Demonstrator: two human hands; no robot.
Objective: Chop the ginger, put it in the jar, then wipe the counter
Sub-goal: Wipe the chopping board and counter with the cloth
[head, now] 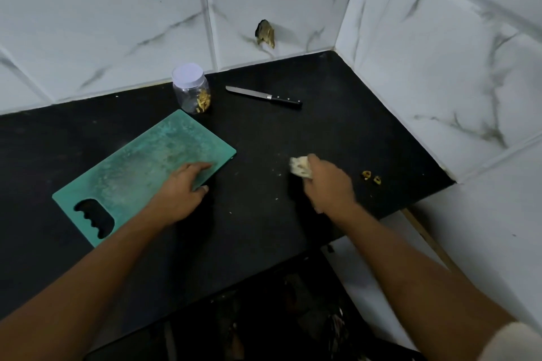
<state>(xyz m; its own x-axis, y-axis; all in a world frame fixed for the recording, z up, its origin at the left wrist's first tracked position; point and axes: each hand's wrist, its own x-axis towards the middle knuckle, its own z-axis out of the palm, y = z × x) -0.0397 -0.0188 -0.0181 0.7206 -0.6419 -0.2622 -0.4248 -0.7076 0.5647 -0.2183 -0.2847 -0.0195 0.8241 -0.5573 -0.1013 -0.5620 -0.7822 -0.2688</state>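
Observation:
A clear plastic jar (192, 91) with a white lid stands at the back of the black counter (264, 132), chopped ginger inside it. In front of it lies a green cutting board (140, 167). My left hand (183, 187) rests on the board's right corner, fingers on top and thumb at its edge. My right hand (328, 184) grips a crumpled pale cloth (300, 167) against the counter, right of the board. Two small ginger scraps (371, 176) lie to the right of that hand.
A black-handled knife (264, 96) lies at the back, right of the jar. White marbled tile walls close the back and right sides, with a broken hole (265, 33) in the back wall. The counter's front edge drops off near my arms. Small crumbs dot the counter.

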